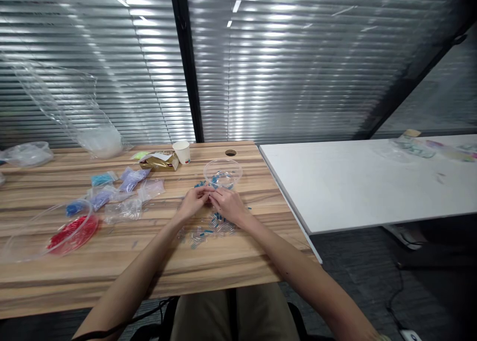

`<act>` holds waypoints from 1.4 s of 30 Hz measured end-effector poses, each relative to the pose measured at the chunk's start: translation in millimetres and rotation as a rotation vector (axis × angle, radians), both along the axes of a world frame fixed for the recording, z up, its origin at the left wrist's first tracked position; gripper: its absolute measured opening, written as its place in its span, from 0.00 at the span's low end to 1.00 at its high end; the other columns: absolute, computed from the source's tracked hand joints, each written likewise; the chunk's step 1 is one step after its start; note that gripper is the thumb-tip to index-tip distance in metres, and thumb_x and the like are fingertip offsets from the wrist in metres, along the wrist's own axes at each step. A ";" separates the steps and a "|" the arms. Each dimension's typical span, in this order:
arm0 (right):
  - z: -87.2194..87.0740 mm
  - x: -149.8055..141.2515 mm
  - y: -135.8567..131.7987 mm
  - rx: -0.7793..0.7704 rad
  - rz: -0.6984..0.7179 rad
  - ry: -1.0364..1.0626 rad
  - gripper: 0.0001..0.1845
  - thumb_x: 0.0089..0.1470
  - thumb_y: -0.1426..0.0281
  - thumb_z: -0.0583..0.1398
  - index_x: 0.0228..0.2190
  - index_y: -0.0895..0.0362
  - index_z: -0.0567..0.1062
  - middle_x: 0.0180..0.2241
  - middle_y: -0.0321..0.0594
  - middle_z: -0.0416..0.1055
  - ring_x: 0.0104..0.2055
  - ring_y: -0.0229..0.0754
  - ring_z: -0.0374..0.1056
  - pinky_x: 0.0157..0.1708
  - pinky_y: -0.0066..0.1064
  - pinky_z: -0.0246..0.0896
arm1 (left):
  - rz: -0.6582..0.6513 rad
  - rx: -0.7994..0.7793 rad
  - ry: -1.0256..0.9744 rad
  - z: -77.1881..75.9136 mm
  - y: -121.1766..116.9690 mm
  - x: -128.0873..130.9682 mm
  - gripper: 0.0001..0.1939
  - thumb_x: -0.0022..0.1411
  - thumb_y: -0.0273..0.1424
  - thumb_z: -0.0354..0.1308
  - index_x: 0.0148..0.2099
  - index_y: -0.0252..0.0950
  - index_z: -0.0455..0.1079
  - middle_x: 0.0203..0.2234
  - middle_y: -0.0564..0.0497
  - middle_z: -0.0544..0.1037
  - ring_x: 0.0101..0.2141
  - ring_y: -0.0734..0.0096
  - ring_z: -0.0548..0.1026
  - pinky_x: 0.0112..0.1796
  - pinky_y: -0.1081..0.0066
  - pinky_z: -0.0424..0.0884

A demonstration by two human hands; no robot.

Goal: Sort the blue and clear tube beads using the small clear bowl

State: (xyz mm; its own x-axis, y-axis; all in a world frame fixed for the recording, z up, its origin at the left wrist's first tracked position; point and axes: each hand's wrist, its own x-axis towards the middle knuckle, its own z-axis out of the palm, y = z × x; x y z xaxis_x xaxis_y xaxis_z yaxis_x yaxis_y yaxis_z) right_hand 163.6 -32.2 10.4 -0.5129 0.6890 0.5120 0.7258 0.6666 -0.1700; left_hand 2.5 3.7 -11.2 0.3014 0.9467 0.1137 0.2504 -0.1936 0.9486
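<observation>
Both my hands meet over the wooden table, fingertips pinched together. My left hand (pixel 195 200) is closed, and my right hand (pixel 226 203) is closed against it; whatever sits between the fingertips is too small to make out. Just beyond them stands a clear round plastic tub (pixel 222 172) with small blue pieces in it. More blue pieces (pixel 200 184) lie by the tub's left side. Nearer to me, under and in front of my right hand, small clear and blue tube-like pieces (pixel 208 231) are scattered on the wood.
To the left are a clear tub on its side (pixel 33 232) with red pieces (pixel 69 237), several small bags of blue and purple pieces (pixel 132 179), a gold packet (pixel 159 161) and a paper cup (pixel 182 152). A white table (pixel 357 182) adjoins on the right.
</observation>
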 end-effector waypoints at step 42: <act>-3.4 0.1 0.8 -0.085 -0.006 -0.068 0.10 0.58 0.76 0.53 0.37 0.60 0.74 0.39 0.45 0.74 0.39 0.43 0.70 0.38 0.30 0.64 | -0.009 0.197 0.276 16.2 -11.0 6.4 0.16 0.51 0.24 0.49 0.37 0.36 0.76 0.34 0.51 0.80 0.37 0.63 0.76 0.44 0.67 0.69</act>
State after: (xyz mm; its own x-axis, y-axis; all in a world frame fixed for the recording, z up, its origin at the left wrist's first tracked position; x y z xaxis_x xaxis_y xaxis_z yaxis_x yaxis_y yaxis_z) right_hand 163.7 -31.4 7.1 -0.5404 0.7315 0.4159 0.7414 0.6476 -0.1757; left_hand 8.9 -7.3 5.0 0.3546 0.9119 0.2066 0.4903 -0.3694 0.7894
